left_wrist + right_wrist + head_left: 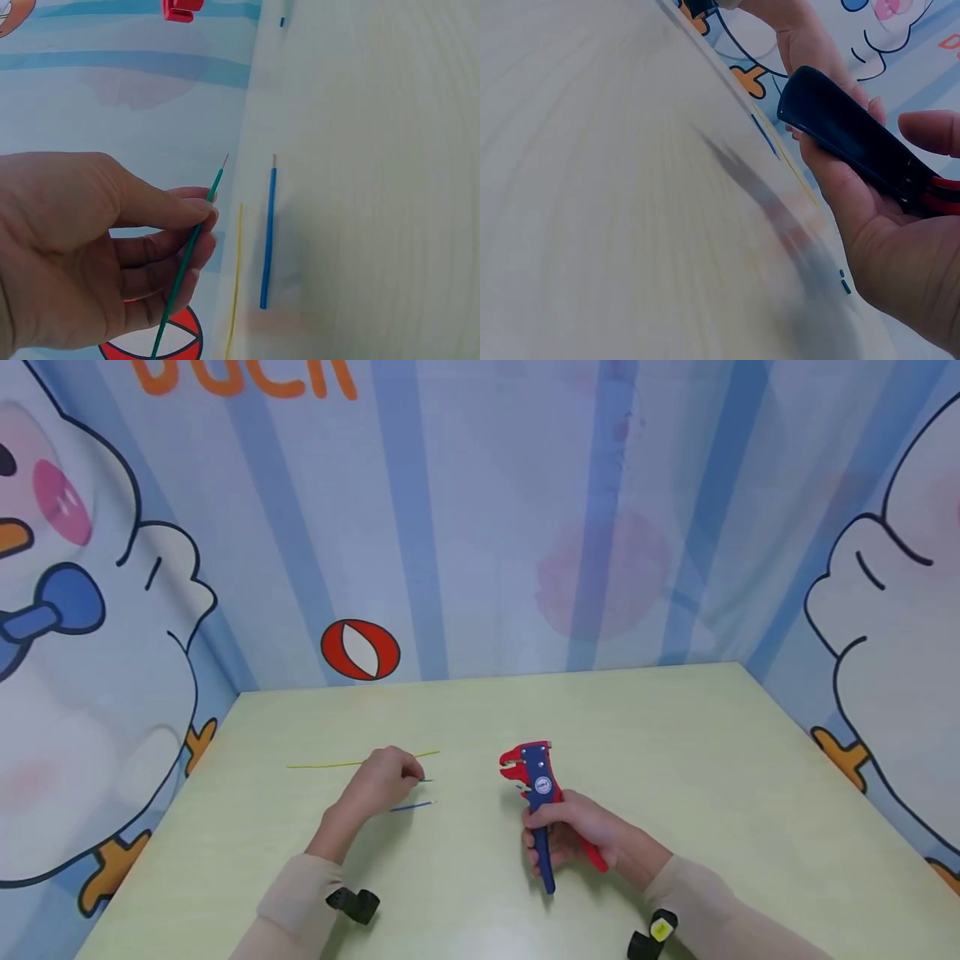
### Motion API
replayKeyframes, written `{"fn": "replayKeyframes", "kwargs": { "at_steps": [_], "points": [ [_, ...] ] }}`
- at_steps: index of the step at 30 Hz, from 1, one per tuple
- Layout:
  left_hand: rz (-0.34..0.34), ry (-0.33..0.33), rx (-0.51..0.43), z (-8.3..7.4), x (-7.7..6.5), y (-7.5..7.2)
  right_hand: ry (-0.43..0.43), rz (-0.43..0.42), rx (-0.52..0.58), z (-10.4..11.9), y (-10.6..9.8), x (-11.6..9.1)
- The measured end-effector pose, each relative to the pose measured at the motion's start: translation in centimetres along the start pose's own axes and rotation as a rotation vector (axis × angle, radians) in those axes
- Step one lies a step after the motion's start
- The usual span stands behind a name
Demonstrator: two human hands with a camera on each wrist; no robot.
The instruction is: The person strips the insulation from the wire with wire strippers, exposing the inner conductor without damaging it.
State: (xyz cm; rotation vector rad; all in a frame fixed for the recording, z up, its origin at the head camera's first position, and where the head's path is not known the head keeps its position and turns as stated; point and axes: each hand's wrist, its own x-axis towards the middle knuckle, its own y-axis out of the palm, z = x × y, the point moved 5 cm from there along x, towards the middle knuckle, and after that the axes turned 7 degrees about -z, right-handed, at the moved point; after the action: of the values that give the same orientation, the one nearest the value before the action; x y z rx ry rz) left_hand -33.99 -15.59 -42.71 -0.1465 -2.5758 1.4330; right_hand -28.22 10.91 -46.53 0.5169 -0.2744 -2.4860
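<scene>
Between thumb and fingertips, my left hand (386,779) pinches a thin green wire (181,274) whose upper end shows bare metal. Below that hand a short blue wire (412,807) lies on the table, with a bare tip at one end. A longer yellow wire (322,766) stretches behind the hand, which covers its middle. My right hand (581,831) grips a wire stripper (538,768) with red and blue parts, its head pointing up and away from me. The dark blue handle (840,135) fills part of the right wrist view.
Small blue scraps (845,286) lie on the pale table (750,827) near the right hand. A cartoon-printed cloth (480,527) rises along the table's back and sides. Each sleeve carries a black wrist camera (354,905).
</scene>
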Motion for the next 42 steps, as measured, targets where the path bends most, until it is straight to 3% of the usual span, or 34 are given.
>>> {"fn": "replayKeyframes", "kwargs": {
  "at_steps": [7, 15, 24, 32, 42],
  "points": [
    [0.007, -0.005, 0.075, 0.5, 0.7, 0.4, 0.019, 0.013, 0.019, -0.1, -0.2, 0.1],
    [0.064, -0.033, 0.034, 1.0, 0.5, 0.9, 0.019, 0.027, 0.027, -0.1, -0.2, 0.1],
    [0.064, -0.033, -0.003, 1.3, 0.8, 1.1, 0.01, 0.032, 0.007, -0.1, -0.3, -0.1],
    [-0.056, 0.0, 0.039, 2.5, 3.3, -0.3, 0.008, 0.028, 0.003, -0.2, -0.3, -0.1],
    [-0.016, -0.03, 0.089, 4.2, 4.8, 0.7, 0.018, 0.014, -0.014, -0.2, -0.2, 0.0]
  ]
}}
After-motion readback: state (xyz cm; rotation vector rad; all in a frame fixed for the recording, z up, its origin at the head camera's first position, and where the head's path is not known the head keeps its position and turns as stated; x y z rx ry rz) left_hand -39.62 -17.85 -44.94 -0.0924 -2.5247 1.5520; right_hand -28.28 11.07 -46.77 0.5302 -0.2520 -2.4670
